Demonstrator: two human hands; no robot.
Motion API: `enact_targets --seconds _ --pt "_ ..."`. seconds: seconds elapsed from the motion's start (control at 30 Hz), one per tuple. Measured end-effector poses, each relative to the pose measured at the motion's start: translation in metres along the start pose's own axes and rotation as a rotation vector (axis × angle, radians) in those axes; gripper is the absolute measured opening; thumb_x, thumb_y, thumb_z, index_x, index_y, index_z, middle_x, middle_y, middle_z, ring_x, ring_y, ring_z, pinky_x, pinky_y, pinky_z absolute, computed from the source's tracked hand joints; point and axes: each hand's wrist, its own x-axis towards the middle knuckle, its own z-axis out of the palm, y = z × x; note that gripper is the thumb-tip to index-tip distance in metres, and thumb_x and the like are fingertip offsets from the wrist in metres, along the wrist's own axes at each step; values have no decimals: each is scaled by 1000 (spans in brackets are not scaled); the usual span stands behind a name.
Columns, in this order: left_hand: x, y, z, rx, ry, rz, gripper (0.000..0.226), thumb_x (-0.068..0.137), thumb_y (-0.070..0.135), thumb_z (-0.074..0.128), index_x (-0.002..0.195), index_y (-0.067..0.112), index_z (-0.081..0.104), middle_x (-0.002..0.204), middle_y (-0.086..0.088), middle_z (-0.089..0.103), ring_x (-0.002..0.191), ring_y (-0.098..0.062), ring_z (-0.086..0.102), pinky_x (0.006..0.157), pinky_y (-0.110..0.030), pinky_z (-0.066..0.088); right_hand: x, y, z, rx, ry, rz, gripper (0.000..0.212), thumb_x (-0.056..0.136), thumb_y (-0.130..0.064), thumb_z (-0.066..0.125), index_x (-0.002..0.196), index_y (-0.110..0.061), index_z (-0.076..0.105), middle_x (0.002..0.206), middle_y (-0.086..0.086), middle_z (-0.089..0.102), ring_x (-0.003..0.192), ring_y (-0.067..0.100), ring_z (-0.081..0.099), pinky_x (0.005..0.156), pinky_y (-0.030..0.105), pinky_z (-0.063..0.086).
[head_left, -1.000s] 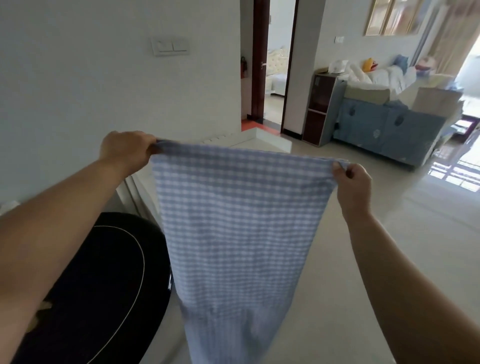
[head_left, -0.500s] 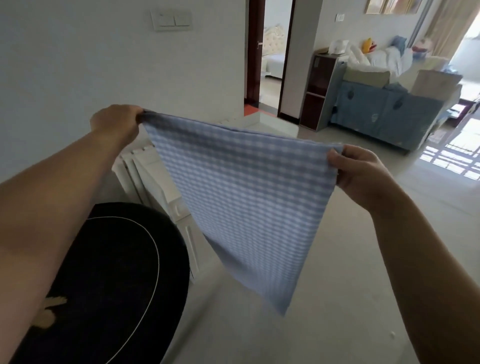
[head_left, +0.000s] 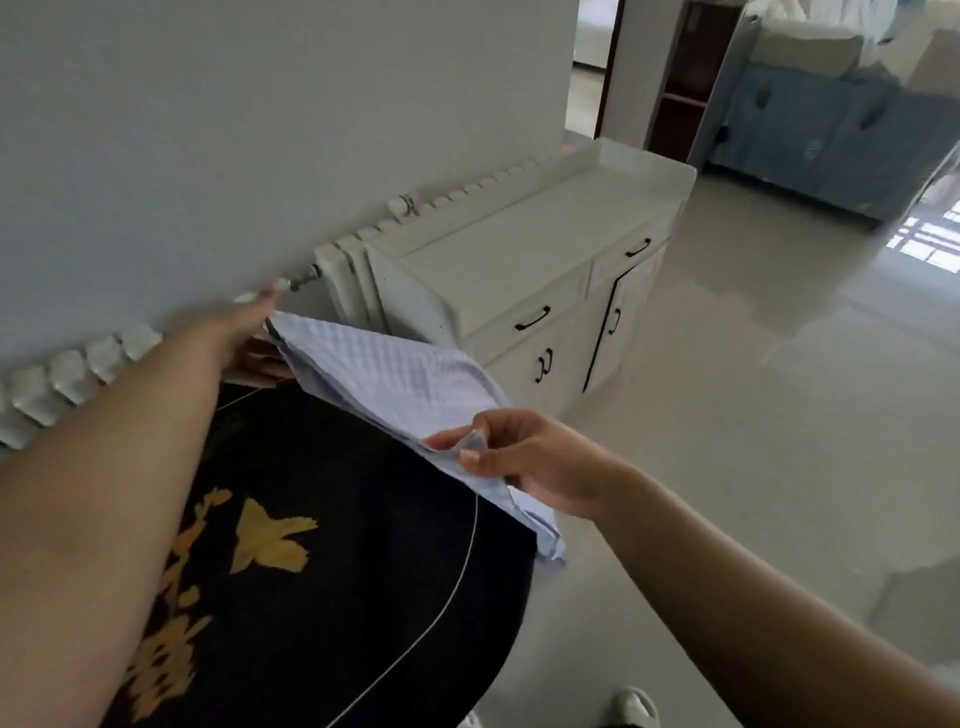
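The left arm (head_left: 104, 493) stretches forward from the lower left. Its left hand (head_left: 249, 338), blurred, holds the far left corner of the blue checked cloth (head_left: 395, 379), with fingers showing beneath that corner. The right arm (head_left: 753, 597) comes in from the lower right, and the right hand (head_left: 524, 462) pinches the cloth's near edge between thumb and curled fingers.

Centre frame: grips far corner of blue checked cloth (head_left: 395, 384) with left hand (head_left: 244, 338), pinches near corner with right hand (head_left: 530, 462). Holds it slack over black round table (head_left: 337, 545), lower left. Above centre: white cabinet (head_left: 519, 249) beside radiator (head_left: 343, 270).
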Motion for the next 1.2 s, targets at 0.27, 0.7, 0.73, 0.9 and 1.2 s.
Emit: enact_targets --seconds 0.27,0.7,0.73,0.9,1.2 --pt "42 -68 -6 -15 182 211 54 93 4 48 142 16 32 131 -10 48 103 -29 53 81 -40 47 44 44 44 -48 -106 206 31 68 -34 83 63 -23 55 128 49 35 126 64 21 109 70 9" --pt "11 -92 19 460 352 479 54 82 -10 58 127 20 57 132 -14 57 111 -31 59 85 -38 53 39 77 31 304 -319 403 25 62 -23 87 67 -17 63 62 -5 63 58 6 60 57 15 47" --pt "8 -95 19 475 340 452 62 81 -10 60 135 20 51 135 -16 54 115 -33 57 88 -39 51 40 78 31 291 -329 418 26 60 -24 88 67 -17 64 64 -5 63 60 6 60 61 16 47" --pt "1 -119 4 522 332 447 81 77 -5 69 147 21 36 135 -19 53 117 -35 55 92 -41 49 44 77 52 256 -359 459 24 62 -23 87 69 -17 64 69 -4 64 66 9 60 69 20 45" --pt "1 -211 -119 424 473 428 53 93 0 44 141 22 46 123 -22 60 97 -37 63 78 -39 52 85 85 189 272 -351 465 22 91 -6 53 70 -12 58 59 -5 60 52 4 56 51 14 46"
